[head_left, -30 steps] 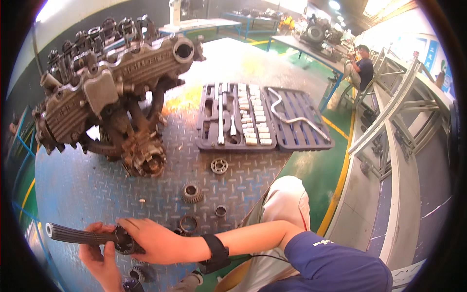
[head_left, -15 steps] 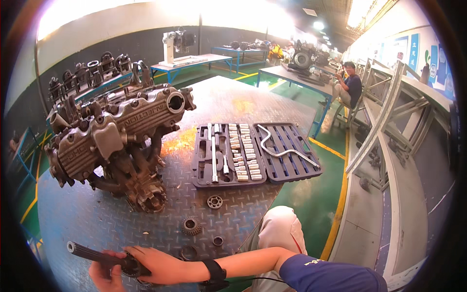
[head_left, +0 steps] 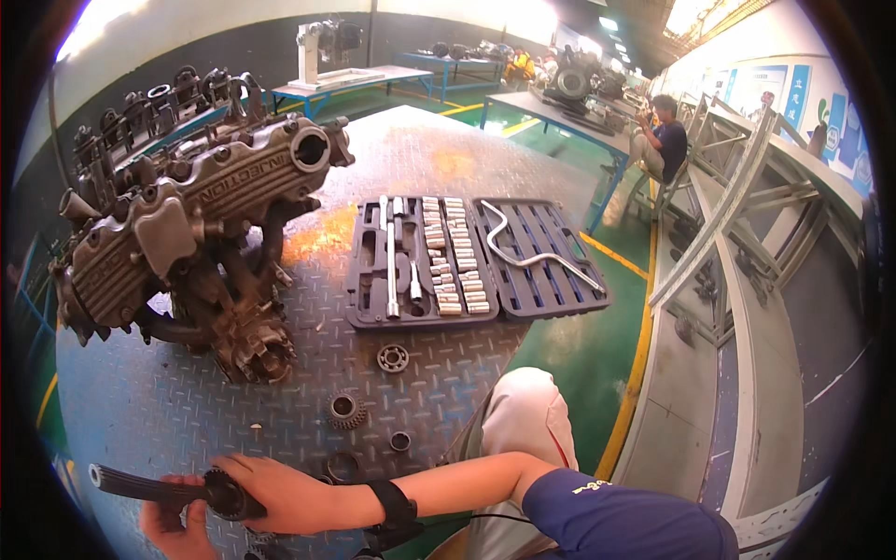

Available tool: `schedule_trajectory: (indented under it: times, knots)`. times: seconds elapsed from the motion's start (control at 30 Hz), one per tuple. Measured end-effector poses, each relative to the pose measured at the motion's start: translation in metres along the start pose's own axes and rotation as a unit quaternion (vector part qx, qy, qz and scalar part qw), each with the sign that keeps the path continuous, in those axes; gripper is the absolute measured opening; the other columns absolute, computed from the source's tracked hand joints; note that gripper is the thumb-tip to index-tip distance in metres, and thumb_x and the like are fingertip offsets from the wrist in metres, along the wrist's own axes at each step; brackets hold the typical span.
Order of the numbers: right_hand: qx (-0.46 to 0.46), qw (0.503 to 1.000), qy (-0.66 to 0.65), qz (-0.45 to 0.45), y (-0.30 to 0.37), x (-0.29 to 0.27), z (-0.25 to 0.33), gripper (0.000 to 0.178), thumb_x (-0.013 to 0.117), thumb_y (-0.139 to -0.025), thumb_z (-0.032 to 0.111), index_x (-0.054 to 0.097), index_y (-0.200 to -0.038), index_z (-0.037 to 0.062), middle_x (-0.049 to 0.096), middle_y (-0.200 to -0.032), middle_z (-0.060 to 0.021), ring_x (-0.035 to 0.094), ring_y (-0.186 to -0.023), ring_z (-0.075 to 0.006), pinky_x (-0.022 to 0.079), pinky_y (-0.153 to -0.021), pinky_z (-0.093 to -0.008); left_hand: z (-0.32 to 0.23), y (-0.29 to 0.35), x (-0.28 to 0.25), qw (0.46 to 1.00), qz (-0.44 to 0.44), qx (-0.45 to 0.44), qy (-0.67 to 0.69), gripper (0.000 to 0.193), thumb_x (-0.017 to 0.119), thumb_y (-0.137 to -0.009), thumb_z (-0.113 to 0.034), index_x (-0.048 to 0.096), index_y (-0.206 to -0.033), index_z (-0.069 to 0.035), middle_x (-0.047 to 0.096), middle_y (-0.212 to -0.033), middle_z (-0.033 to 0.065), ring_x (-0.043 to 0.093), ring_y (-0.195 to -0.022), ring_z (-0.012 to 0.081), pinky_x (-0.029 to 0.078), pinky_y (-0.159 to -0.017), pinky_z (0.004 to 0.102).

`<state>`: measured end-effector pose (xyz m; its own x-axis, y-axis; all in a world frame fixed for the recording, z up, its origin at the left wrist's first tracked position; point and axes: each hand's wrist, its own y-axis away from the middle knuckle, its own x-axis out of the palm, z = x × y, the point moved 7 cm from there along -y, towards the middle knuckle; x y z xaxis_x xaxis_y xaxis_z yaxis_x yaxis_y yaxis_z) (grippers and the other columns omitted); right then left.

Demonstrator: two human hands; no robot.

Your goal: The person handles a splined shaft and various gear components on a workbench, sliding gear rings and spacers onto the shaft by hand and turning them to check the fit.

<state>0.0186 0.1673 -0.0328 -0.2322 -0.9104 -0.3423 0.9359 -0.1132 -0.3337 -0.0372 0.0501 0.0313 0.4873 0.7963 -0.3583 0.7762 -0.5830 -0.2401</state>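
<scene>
Low on the left, a dark splined shaft (head_left: 140, 483) with a hollow end points to the left. My left hand (head_left: 175, 534) is closed around it, thumb and fingers pinching it from below. A dark toothed gear (head_left: 224, 497) sits around the shaft at its right end, and my right hand (head_left: 303, 497) grips it from the right. Beyond my hands on the metal table (head_left: 448, 383) lie a loose gear (head_left: 336, 417), a ball bearing (head_left: 393, 347), a small ring (head_left: 399, 433) and a larger ring (head_left: 329, 466). More dark parts lie partly hidden under my right hand.
A large engine (head_left: 201, 224) stands at the left of the table. An open socket set case (head_left: 429, 320) lies at its right edge, a bent steel rod (head_left: 532, 259) in the lid. Metal frames (head_left: 719, 224) stand to the right. A person (head_left: 665, 140) sits farther back.
The view has shifted, so the table, engine and case appear lower-left or higher in it. My hands keep hold of the shaft and gear, now slightly farther left in view.
</scene>
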Motion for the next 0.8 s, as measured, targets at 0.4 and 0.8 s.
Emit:
schedule_trajectory:
  times: [0.4, 0.8]
  knots:
    - [-0.03, 0.999, 0.003, -0.041, 0.006, 0.013, -0.005, 0.08, 0.079, -0.077, 0.014, 0.039, -0.143, -0.0045, 0.054, -0.128, -0.0252, 0.055, -0.116, -0.0449, 0.046, -0.098, -0.0479, -0.008, 0.003, -0.037, 0.993, 0.016, 0.074, 0.089, 0.04, 0.057, -0.096, 0.006, 0.056, -0.136, 0.007, 0.07, -0.118, 0.0161, 0.067, -0.106, 0.0199, 0.051, -0.095, 0.0325]
    - [-0.043, 0.998, 0.007, -0.045, 0.004, 0.015, -0.004, 0.082, 0.078, -0.079, 0.015, 0.035, -0.148, -0.0033, 0.051, -0.136, -0.0275, 0.051, -0.126, -0.0457, 0.042, -0.105, -0.0494, -0.03, -0.029, -0.024, 0.992, -0.03, 0.117, 0.024, 0.026, 0.059, -0.097, 0.005, 0.06, -0.123, 0.007, 0.072, -0.106, 0.0124, 0.068, -0.099, 0.0181, 0.052, -0.093, 0.0318]
